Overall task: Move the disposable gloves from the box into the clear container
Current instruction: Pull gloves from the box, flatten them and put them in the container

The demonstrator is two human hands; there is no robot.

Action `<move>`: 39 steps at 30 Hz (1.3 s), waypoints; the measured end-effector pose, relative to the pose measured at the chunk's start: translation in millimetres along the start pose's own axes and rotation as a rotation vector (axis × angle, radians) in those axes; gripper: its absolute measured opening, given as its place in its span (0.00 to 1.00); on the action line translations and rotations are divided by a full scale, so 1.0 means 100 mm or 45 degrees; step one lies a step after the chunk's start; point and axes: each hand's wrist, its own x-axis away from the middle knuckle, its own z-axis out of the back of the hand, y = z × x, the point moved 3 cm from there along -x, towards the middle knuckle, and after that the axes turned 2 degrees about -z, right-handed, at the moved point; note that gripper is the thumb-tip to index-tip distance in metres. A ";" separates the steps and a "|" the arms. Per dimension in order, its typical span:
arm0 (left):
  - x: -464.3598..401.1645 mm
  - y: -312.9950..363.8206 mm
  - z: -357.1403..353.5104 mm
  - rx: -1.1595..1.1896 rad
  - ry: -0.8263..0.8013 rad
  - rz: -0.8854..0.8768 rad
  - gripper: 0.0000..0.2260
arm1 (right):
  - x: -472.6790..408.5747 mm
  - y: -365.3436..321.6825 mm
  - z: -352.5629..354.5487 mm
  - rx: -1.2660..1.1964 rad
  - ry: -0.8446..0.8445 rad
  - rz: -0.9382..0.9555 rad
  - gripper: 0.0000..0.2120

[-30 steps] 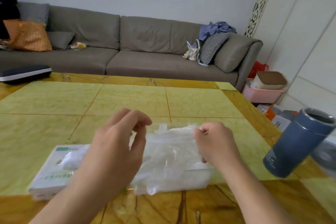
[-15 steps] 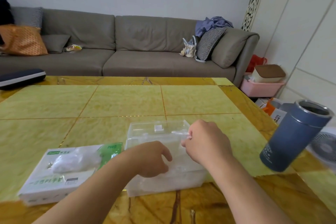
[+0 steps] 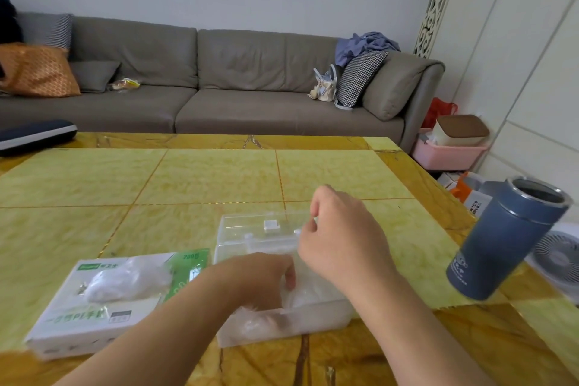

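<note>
My left hand point(image 3: 263, 279) presses gloves point(image 3: 300, 294) into the container point(image 3: 250, 229), fingers hidden; my right hand point(image 3: 341, 238) pinches its raised lid point(image 3: 272, 224). Next, more from the box point(image 3: 94, 316) left of my hands.

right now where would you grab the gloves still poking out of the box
Pinch the bunched tuft of gloves where it bulges from the slot on top of the glove box, coming from straight above. The box lies flat with its opening facing up, so the tuft pulls upward.

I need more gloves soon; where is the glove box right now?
The glove box lies at the table's near left, directly left of the clear container.
</note>
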 end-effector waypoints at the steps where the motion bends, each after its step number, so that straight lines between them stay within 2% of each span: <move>1: 0.00 0.01 0.00 -0.036 0.005 0.000 0.10 | 0.00 -0.05 -0.05 -0.135 -0.078 -0.008 0.01; 2: 0.02 0.04 0.01 -0.078 0.004 -0.003 0.08 | 0.00 -0.08 -0.12 -0.234 -0.181 -0.046 0.05; 4: 0.05 0.08 0.01 -0.109 0.009 -0.017 0.12 | -0.01 -0.07 -0.30 -0.266 -0.407 -0.117 0.11; 7: 0.05 0.05 0.02 -0.148 0.034 -0.071 0.05 | -0.03 0.05 -0.51 -0.114 -0.631 -0.215 0.07; 10: 0.10 0.01 0.07 -0.103 -0.024 -0.062 0.22 | -0.08 0.14 -0.69 0.075 -0.721 -0.248 0.08; 12: 0.15 0.01 0.12 -0.104 -0.014 -0.052 0.24 | -0.10 0.12 -0.74 0.154 -0.778 -0.251 0.07; 13: 0.15 0.02 0.14 -0.099 0.044 -0.052 0.23 | -0.10 0.11 -0.73 0.178 -0.820 -0.256 0.05; 16: 0.15 0.05 0.13 0.033 0.333 -0.060 0.11 | -0.11 0.07 -0.75 0.201 -0.938 -0.241 0.06; 18: 0.12 0.05 0.04 0.155 0.349 -0.024 0.09 | -0.12 0.06 -0.78 0.253 -0.999 -0.192 0.06; 21: 0.08 0.00 -0.03 0.329 0.240 0.047 0.12 | -0.11 0.06 -0.78 0.302 -1.021 -0.192 0.14; 24: 0.09 -0.01 0.01 0.233 0.109 0.103 0.17 | -0.07 0.11 -0.81 0.310 -0.999 -0.182 0.09; 27: 0.06 0.03 0.03 0.078 0.011 0.119 0.19 | -0.04 0.12 -0.82 0.234 -0.906 -0.197 0.12; 32: 0.07 0.04 0.07 -0.048 0.013 0.137 0.19 | -0.03 0.07 -0.77 0.275 -1.015 -0.263 0.16; 35: 0.08 0.04 0.09 -0.085 -0.001 0.132 0.20 | -0.05 0.07 -0.79 0.207 -0.961 -0.257 0.15; 39: 0.11 0.04 0.14 -0.113 -0.022 0.105 0.20 | -0.03 0.03 -0.75 0.331 -1.059 -0.261 0.16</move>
